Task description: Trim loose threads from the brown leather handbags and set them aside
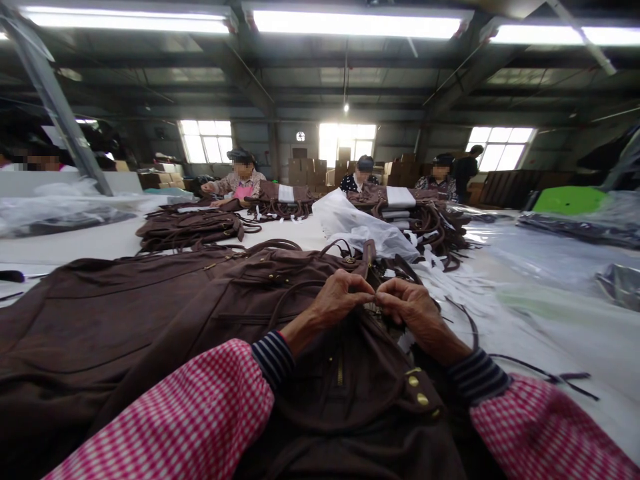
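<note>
Where both hands meet, right above the dark brown, soft leather-look bag with gold-coloured studs [345, 423], it's all fingertips. That bag lies on the white worktable [520, 340], directly in front of the person. Left hand [336, 300] has thumb and forefinger pinched shut, right hand [417, 313] is the same, tips just about touching. Can't tell what's between them, if anything, way too small, and the fingers block the view.

The bag's brass-toned zipper [341, 373] is below the hands. To the left there's a big spread of smooth brown material [115, 293], right up against the bag. Just beyond the hands, a crumpled translucent plastic sheet [370, 230] leans by a brown bag pile [410, 207] with dangling handles, kinda hiding part of it. Another brown stack [200, 230] sits farther left. Thin dark straps [550, 377] lie loose on the right, and a person in a pink apron [245, 183] is across the table.
</note>
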A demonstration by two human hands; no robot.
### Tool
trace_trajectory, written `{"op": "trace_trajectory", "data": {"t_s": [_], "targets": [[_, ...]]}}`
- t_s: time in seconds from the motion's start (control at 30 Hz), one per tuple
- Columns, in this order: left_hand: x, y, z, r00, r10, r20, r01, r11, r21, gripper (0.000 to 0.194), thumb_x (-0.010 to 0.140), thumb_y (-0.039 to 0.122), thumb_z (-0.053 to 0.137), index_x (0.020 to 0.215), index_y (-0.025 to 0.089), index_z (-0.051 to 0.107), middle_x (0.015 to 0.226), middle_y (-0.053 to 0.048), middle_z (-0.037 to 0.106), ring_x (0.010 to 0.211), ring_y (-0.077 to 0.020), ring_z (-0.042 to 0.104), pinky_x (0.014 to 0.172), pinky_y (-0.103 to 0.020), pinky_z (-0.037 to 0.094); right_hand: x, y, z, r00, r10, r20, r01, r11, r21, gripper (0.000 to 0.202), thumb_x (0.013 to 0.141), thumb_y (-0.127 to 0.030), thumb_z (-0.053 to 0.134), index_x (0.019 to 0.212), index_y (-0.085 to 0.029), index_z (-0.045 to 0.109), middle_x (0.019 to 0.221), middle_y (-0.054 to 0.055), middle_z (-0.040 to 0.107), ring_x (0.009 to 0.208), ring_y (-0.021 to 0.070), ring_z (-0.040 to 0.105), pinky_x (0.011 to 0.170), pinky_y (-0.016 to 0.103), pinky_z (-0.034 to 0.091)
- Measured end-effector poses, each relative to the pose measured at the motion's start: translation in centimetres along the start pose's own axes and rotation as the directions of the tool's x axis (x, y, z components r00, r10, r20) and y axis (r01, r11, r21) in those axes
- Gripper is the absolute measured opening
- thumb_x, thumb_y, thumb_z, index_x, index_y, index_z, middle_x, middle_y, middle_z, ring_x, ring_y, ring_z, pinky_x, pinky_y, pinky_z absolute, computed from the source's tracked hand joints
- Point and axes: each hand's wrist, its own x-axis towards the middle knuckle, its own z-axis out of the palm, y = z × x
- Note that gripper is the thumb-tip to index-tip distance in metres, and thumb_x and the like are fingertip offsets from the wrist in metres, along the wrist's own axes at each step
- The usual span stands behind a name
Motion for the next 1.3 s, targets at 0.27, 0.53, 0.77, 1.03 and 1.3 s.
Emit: {"op": "trace_trajectory", "data": {"t_s": [0.27, 0.53, 0.77, 1.03, 1.3], "targets": [[-0.3, 0.7, 0.6, 0.996, -0.069, -0.060, 0.054, 0.974, -0.219, 0.017, 0.078, 0.029, 0.067, 0.076, 0.014, 0.075, 0.075, -0.003, 0.070, 0.076, -0.0165, 0.060, 0.075, -0.027, 0.045, -0.3, 0.1, 0.2, 0.998, 0.016, -0.059, -0.010, 0.995, 0.100, 0.031, 0.072, -0.043, 0.083, 0.080, -0.016, 0.071, 0.060, -0.002, 0.059, 0.047, 0.0069, 0.041, 0.044, 0.021, 0.028], [-0.7, 0.7, 1.5, 0.980, -0.188, -0.065, 0.149, 0.912, -0.381, 0.019, 0.074, 0.032, 0.070, 0.073, 0.013, 0.070, 0.071, -0.002, 0.064, 0.069, -0.0136, 0.053, 0.069, -0.026, 0.041, -0.4, 0.0, 1.0, 0.997, 0.001, -0.079, 0.011, 0.988, 0.153, 0.034, 0.069, -0.047, 0.084, 0.075, -0.016, 0.071, 0.058, -0.003, 0.058, 0.047, 0.0071, 0.041, 0.043, 0.021, 0.028], [-0.6, 0.2, 0.5, 0.994, -0.096, -0.054, 0.093, 0.994, -0.053, 0.019, 0.084, 0.034, 0.065, 0.083, 0.016, 0.073, 0.088, -0.006, 0.068, 0.093, -0.0219, 0.057, 0.086, -0.033, 0.043, -0.1, -1.0, 1.0, 1.000, -0.002, -0.008, 0.003, 0.996, 0.086, 0.029, 0.071, -0.042, 0.080, 0.072, -0.016, 0.069, 0.053, -0.004, 0.057, 0.042, 0.0064, 0.039, 0.040, 0.021, 0.025], [-1.0, 3.7, -2.5, 0.922, 0.184, 0.342, -0.333, 0.826, 0.455, 0.053, 0.088, 0.002, 0.042, 0.121, 0.035, 0.066, 0.117, -0.002, 0.064, 0.112, -0.0241, 0.046, 0.098, -0.043, 0.034, -1.8, -4.3, -6.9, 0.994, -0.109, 0.008, 0.105, 0.927, -0.360, 0.030, 0.073, -0.038, 0.074, 0.096, -0.019, 0.077, 0.091, 0.006, 0.071, 0.079, 0.0208, 0.062, 0.066, 0.030, 0.046], [-1.3, 5.4, -1.7, 0.910, 0.219, 0.351, -0.397, 0.701, 0.593, 0.029, 0.076, -0.002, 0.051, 0.083, 0.022, 0.065, 0.103, -0.003, 0.060, 0.105, -0.0229, 0.046, 0.089, -0.040, 0.036, -5.5, -2.4, -8.4, 0.976, 0.018, 0.218, 0.161, 0.614, -0.773, 0.020, 0.083, -0.030, 0.062, 0.100, -0.022, 0.071, 0.103, 0.006, 0.066, 0.099, 0.0240, 0.061, 0.086, 0.035, 0.044]]}}
